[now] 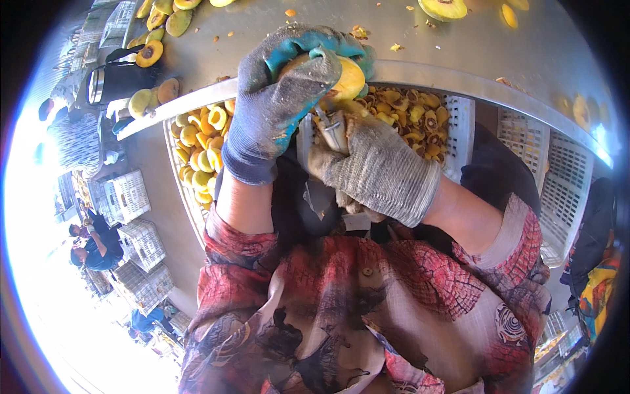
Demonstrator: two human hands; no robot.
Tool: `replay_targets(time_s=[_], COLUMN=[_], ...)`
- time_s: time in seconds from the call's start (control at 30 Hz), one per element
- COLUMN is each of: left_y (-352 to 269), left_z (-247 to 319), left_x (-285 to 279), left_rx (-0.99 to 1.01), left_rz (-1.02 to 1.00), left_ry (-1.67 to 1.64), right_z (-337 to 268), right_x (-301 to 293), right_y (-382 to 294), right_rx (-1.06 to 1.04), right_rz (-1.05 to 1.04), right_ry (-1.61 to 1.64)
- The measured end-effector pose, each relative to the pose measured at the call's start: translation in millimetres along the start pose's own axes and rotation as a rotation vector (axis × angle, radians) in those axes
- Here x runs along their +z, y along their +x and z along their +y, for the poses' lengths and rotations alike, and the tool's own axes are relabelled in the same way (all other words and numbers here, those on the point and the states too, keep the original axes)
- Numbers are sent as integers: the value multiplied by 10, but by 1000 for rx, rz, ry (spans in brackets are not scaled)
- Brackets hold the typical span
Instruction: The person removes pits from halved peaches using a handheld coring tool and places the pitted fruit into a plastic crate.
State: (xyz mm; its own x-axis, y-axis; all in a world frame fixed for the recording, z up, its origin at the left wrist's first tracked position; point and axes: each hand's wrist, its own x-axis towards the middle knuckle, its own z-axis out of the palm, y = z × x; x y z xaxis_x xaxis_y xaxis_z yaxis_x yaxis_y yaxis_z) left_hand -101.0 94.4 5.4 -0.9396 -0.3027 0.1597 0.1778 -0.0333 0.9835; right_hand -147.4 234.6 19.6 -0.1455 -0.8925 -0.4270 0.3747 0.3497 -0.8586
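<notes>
My left hand [290, 98], in a grey knitted glove with a teal-coated palm, grips a yellow peach half [352, 79] above the metal table's front edge. My right hand [381, 160], in a worn grey knitted glove, is closed around a hand tool [333, 129] with a pale handle and a metal fitting. The tool points up at the underside of the fruit, just below my left fingers. Its working end is hidden by the glove and the peach, so I cannot tell whether it touches the flesh.
Cut peaches [149, 53] and scraps lie on the metal table [315, 15]. Below its edge stand a crate of peach halves [199, 152] and a white crate [460, 133] holding pits and trimmings. More white crates [566, 192] stand right. Other people [98, 246] are farther left.
</notes>
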Motion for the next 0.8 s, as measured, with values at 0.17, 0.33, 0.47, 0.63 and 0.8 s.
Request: replay_targets(time_s=[0.17,0.33,0.47,0.63,0.8], left_y=[-22,-21,-10,57,-116], left_z=[6,14,-148,-138,67], left_x=[31,-50,-82,-52,-428], left_rx=[-32,-124,-151,-80,-3], left_rz=[-12,-31,-103,107,343], left_ry=[-164,-318,-65,-225,-378], right_z=[119,145,174,127,476], right_x=[-30,-153,-149,5,-89], right_y=[69,-9,-83,1,226], right_rx=[-12,9,86,-251,-238], right_rz=[-114,-340,-413,12,106], right_ry=[-4,439,911,-491,-1340])
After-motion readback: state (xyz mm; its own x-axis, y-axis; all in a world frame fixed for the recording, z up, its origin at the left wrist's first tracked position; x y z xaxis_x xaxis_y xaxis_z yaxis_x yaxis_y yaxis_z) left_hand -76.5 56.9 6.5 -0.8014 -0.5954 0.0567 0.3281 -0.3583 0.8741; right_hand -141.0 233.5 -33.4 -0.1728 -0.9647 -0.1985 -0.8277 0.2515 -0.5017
